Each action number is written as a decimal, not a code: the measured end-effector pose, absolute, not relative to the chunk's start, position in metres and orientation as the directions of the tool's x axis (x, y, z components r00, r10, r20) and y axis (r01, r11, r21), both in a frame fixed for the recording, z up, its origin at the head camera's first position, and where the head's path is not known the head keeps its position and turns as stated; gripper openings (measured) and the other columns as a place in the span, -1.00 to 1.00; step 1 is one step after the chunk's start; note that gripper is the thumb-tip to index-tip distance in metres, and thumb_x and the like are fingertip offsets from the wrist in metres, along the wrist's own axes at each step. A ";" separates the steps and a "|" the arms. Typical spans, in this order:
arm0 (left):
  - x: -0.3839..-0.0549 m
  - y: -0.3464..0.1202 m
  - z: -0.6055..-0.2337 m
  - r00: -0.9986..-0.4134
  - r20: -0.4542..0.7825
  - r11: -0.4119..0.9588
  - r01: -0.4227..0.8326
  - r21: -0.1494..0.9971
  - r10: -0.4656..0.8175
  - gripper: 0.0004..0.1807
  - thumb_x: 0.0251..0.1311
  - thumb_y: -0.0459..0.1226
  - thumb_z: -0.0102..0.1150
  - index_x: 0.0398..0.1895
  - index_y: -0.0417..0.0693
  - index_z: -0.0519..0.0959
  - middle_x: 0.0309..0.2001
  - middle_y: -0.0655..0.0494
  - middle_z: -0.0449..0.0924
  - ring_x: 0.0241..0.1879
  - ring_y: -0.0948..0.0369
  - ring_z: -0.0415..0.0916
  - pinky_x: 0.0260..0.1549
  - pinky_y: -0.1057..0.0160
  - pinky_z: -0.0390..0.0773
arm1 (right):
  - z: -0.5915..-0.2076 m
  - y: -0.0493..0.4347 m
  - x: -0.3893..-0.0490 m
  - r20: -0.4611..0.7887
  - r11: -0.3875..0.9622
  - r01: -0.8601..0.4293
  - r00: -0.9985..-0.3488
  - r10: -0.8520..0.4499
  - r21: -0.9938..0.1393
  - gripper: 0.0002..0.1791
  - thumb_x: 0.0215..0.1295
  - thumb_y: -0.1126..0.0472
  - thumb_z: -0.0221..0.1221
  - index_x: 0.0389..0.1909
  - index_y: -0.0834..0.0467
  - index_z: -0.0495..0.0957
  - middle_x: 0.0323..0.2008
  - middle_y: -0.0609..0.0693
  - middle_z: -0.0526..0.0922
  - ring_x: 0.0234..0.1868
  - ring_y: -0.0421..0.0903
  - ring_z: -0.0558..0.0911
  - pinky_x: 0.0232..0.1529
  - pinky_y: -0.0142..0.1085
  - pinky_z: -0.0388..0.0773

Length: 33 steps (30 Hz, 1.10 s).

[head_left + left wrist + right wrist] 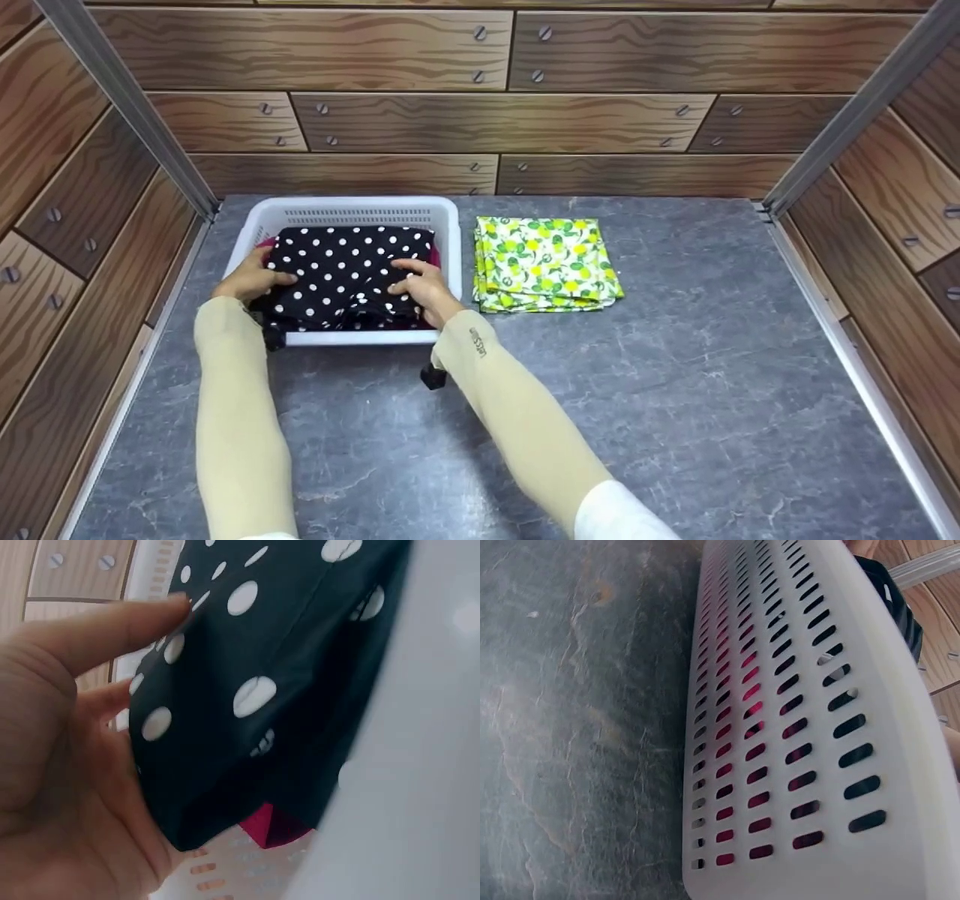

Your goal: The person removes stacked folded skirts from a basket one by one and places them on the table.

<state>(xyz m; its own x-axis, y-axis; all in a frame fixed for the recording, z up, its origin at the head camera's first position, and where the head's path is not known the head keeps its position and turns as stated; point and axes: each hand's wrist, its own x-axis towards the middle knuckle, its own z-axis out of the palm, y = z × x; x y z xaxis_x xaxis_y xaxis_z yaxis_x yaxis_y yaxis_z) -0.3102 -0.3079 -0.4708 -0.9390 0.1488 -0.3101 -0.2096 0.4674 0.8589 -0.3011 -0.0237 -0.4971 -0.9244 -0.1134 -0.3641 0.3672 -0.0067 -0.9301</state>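
A folded black cloth with white polka dots lies inside a white plastic basket on the left of the table. My left hand grips its left edge, the thumb on top and the other fingers down the side. In the left wrist view, the dotted cloth droops between that thumb and fingers. Across the cloth's right part lies my right hand, thumb and a finger stretched out on the top; its other fingers are hidden. Under the black cloth a dark pink cloth shows.
Right of the basket lies a folded stack of lemon-print cloth on the grey marbled table. Wood-patterned walls enclose the back and sides. The basket's slotted side fills much of the right wrist view.
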 end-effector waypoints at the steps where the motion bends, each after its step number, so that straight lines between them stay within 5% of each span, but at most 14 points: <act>1: -0.310 -0.308 -0.470 -0.937 -0.314 0.473 -0.209 0.856 0.153 -0.09 0.26 -0.45 0.13 0.52 -0.50 -0.18 0.42 -0.49 0.09 0.14 0.00 0.32 0.07 0.23 0.48 | -0.497 -0.024 -0.301 -0.358 -0.015 0.362 -0.926 -0.118 -0.932 -0.37 0.05 0.57 0.28 0.22 0.19 0.62 0.23 0.09 0.52 -0.21 -0.16 0.53 -0.34 -0.42 0.57; 5: -0.311 -0.306 -0.469 -0.941 -0.295 0.516 -0.171 0.839 0.167 0.01 0.21 -0.44 0.19 0.55 -0.44 -0.25 0.51 -0.50 -0.10 0.44 -0.22 -0.01 0.44 -0.07 0.09 | -0.496 -0.024 -0.303 -0.348 -0.022 0.353 -0.930 -0.121 -0.935 -0.38 0.03 0.60 0.25 0.19 0.23 0.62 0.28 0.13 0.49 0.00 -0.10 0.51 -0.06 -0.36 0.59; 10: -0.314 -0.302 -0.467 -0.949 -0.269 0.572 -0.130 0.810 0.166 0.14 0.13 -0.44 0.25 0.58 -0.35 -0.36 0.56 -0.44 -0.33 0.54 -0.25 -0.36 0.49 -0.11 -0.30 | -0.497 -0.025 -0.303 -0.335 0.008 0.336 -0.936 -0.106 -0.942 -0.40 0.02 0.60 0.25 0.16 0.22 0.65 0.28 0.11 0.48 0.09 -0.07 0.47 -0.01 -0.36 0.55; 15: -0.315 -0.302 -0.468 -0.933 -0.312 0.592 -0.149 0.792 0.182 0.16 0.13 -0.42 0.27 0.60 -0.24 -0.35 0.56 -0.42 -0.36 0.54 -0.25 -0.39 0.49 -0.13 -0.30 | -0.500 -0.025 -0.304 -0.283 0.104 0.274 -0.956 -0.078 -0.956 -0.41 -0.02 0.61 0.25 0.07 0.13 0.71 0.19 0.05 0.55 -0.26 -0.19 0.45 -0.38 -0.48 0.41; 23: -0.315 -0.298 -0.468 -0.934 -0.251 0.605 -0.049 0.795 0.254 -0.19 0.18 -0.42 0.24 0.51 -0.36 0.16 0.47 -0.48 0.06 0.37 -0.20 0.09 0.44 -0.13 0.04 | -0.491 -0.032 -0.300 -0.125 0.440 0.120 -0.992 0.018 -0.890 -0.39 -0.09 0.57 0.25 0.07 0.12 0.72 0.16 0.09 0.65 0.02 -0.03 0.58 0.00 -0.33 0.54; 28: -0.314 -0.295 -0.468 -0.937 -0.232 0.622 -0.020 0.783 0.262 -0.30 0.15 -0.44 0.26 0.39 -0.42 0.31 0.40 -0.49 0.20 0.28 -0.14 0.19 0.37 -0.07 0.16 | -0.491 -0.030 -0.301 -0.218 0.233 0.199 -0.974 -0.058 -0.952 -0.45 0.05 0.48 0.36 0.14 0.17 0.66 0.21 0.11 0.58 -0.19 -0.15 0.52 -0.19 -0.41 0.49; 33: -0.314 -0.296 -0.470 -0.929 -0.265 0.648 -0.038 0.761 0.257 -0.27 0.12 -0.44 0.25 0.41 -0.43 0.29 0.41 -0.50 0.18 0.27 -0.12 0.17 0.34 -0.05 0.21 | -0.496 -0.027 -0.303 -0.284 0.077 0.277 -0.952 -0.110 -0.958 -0.27 -0.03 0.66 0.25 0.25 0.19 0.59 0.31 0.13 0.47 -0.51 -0.25 0.32 -0.55 -0.49 0.34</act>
<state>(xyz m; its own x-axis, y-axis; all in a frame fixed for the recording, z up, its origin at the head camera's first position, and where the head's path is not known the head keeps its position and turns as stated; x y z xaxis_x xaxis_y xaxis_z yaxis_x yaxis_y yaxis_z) -0.3142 -0.2959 -0.4697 -0.9292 0.2574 -0.2651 -0.0375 0.6481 0.7607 -0.3029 -0.0267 -0.4959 -0.9524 -0.1096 -0.2845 0.2772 0.0771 -0.9577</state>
